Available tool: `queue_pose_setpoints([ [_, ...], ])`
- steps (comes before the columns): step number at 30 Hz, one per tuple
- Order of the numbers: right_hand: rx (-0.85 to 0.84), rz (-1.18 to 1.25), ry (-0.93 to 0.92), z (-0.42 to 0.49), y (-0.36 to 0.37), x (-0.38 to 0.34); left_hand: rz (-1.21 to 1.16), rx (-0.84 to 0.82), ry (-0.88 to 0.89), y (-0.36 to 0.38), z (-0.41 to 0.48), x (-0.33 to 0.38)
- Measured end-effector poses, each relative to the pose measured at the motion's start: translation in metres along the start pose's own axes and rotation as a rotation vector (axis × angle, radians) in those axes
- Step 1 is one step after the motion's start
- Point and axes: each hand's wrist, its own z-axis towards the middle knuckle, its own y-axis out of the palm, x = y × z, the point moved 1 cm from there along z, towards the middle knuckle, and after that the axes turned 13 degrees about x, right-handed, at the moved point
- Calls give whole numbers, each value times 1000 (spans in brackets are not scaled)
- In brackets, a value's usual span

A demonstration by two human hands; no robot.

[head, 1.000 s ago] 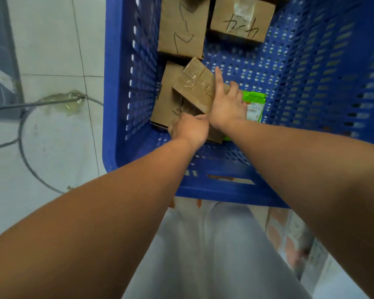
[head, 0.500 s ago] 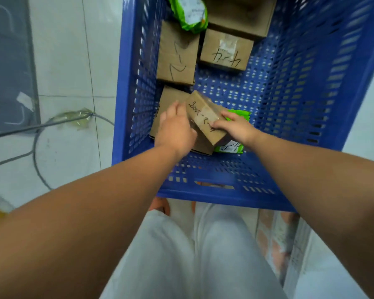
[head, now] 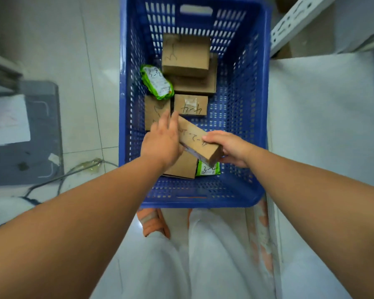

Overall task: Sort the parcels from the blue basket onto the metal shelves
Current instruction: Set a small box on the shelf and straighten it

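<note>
- Pale tiled floor (head: 84, 61) fills the left of the frame; a metal shelf post (head: 294, 22) crosses the upper right
- At centre stands the blue basket (head: 255, 104); inside lie cardboard boxes (head: 185, 55) and a green packet (head: 157, 82)
- One long parcel (head: 200, 141) is tilted over the basket's lower middle; the right hand (head: 231, 147) grips its lower-right end; the left hand (head: 162, 143), fingers fairly straight, rests against its upper-left end

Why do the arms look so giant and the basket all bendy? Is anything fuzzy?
Head view: the wide lens stretches the arms near the bottom edge and bends the basket sides; the left hand and the box it touches look a little motion-smeared; soft glare shines on the floor tiles beside the basket.
</note>
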Motion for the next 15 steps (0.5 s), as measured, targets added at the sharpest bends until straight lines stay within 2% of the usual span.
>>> queue_pose_setpoints([
  [4,47,334,17,-40,4,-19,-307,21,-191,-36,-4,32],
  [8,64,533,6,-78,8,-53,-570,84,-153,-81,-4,63],
  [12,154,615,-78,-121,-14,-88,-550,132,-108,-131,-7,87],
  [15,130,572,-127,-156,-30,-103,-515,173,-53,-171,-16,104],
])
